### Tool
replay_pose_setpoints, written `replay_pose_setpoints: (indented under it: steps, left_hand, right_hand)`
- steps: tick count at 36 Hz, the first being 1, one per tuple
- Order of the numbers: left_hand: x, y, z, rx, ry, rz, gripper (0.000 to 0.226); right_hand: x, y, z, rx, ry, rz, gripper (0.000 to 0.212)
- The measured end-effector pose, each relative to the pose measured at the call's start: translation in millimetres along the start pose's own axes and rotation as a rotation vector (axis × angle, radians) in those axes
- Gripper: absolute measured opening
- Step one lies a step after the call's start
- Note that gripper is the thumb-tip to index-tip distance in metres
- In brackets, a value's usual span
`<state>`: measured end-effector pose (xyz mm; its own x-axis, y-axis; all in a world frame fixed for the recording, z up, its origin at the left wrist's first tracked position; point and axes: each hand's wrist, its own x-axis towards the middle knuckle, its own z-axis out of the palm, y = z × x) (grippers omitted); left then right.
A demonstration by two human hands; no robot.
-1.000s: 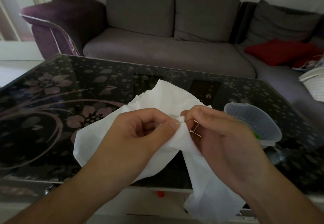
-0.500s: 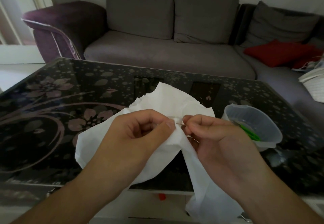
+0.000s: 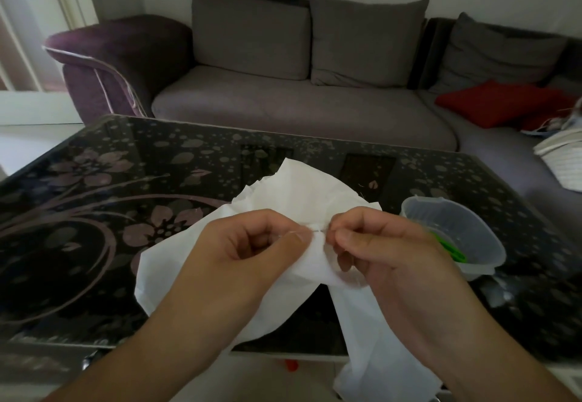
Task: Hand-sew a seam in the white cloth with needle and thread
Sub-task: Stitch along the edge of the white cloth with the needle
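A white cloth lies bunched over the near edge of the dark glass table, with one end hanging off the front. My left hand pinches a fold of the cloth between thumb and curled fingers. My right hand pinches the thin needle, which pokes through the fold between the two hands. The thread is too fine to make out.
A clear plastic tub with something green inside stands on the table just right of my right hand. Behind the table runs a grey sofa with a red cushion. A small orange thing lies on the floor below.
My right hand has turned and drawn in closer to the left, its thumb and fingers now closed on the needle at the fold. The loose thread loop seen earlier is gone.
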<state>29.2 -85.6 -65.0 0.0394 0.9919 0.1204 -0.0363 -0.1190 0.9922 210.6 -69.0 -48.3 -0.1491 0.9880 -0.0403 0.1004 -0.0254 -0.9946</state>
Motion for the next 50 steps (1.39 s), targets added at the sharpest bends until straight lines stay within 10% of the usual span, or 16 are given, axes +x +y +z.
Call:
replay_pose_setpoints:
  steps: [16, 26, 36, 42, 50]
  left_hand:
    - [2, -4, 0, 0.078, -0.026, -0.077, 0.014]
    - [3, -6, 0, -0.002, -0.013, -0.078, 0.014]
    - [5, -10, -1, 0.040, -0.040, -0.031, 0.036]
    - [6, -12, -6, 0.091, -0.104, -0.052, 0.011]
    - [9, -13, -7, 0.073, -0.101, -0.085, 0.023]
  right_hand:
    - [-3, -2, 9, -0.062, 0.023, 0.001, 0.012]
    - [-2, 0, -1, -0.587, 0.141, -0.141, 0.013]
    - [-1, 5, 6, -0.585, 0.075, -0.534, 0.017]
    - [0, 10, 2, -0.611, 0.078, -0.636, 0.012]
    - [4, 21, 2, -1.027, 0.163, -0.897, 0.004]
